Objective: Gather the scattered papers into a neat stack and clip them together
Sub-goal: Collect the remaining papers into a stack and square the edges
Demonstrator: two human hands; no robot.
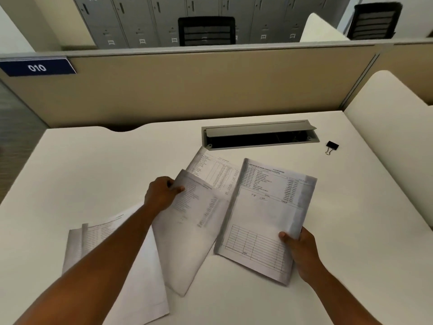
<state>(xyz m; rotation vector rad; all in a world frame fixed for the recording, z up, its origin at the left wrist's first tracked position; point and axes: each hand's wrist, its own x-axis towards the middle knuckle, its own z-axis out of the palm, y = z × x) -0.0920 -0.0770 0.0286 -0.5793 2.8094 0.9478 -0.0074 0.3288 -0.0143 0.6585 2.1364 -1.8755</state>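
Gathering step, judged about half done. Left hand [161, 195] pinching the top edge of one lifted sheet [187, 231]; right hand [302, 249] gripping the lower right corner of a printed sheet with a table [264, 219]. One more sheet [210, 170] flat behind them, more papers [93, 242] under the left forearm. Binder clip [332, 147] well apart, on the desk [93, 165] near the cable tray [257, 134]. Next, probably: bringing both held sheets together, collecting the rest, squaring edges before clipping

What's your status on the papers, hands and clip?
Left hand grips one sheet; right hand grips another. Two sheets on desk. Binder clip untouched, far right. Nothing blocking.
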